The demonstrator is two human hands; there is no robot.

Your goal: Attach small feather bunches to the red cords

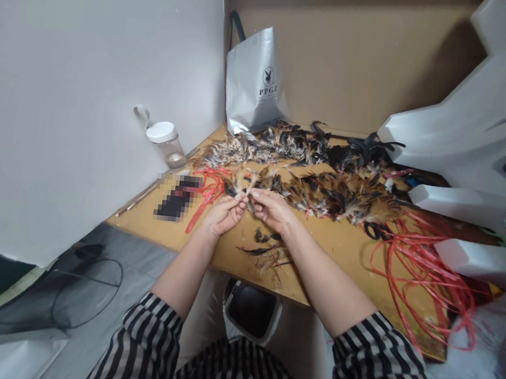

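Observation:
My left hand (pixel 227 213) and my right hand (pixel 271 209) meet over the wooden table, thumbs and fingertips pinched together. Between them is the pale base of a small bunch of brown and white feathers (pixel 241 181), its tips pointing away from me. Just behind and to the right lies a thick row of brown and black feather bunches (pixel 343 196). Red plastic string (pixel 210 188) lies loose to the left of my hands. Below my right hand, a few stray dark feathers (pixel 268 252) rest near the table's front edge.
A second feather row (pixel 280 144) runs along the back, before a silver bag (pixel 255 81). At left stand a white-lidded jar (pixel 167 143) and a blurred dark object (pixel 177 199). Black-handled scissors (pixel 376 231) and tangled red string (pixel 424 280) lie right. A bin (pixel 251 313) sits below.

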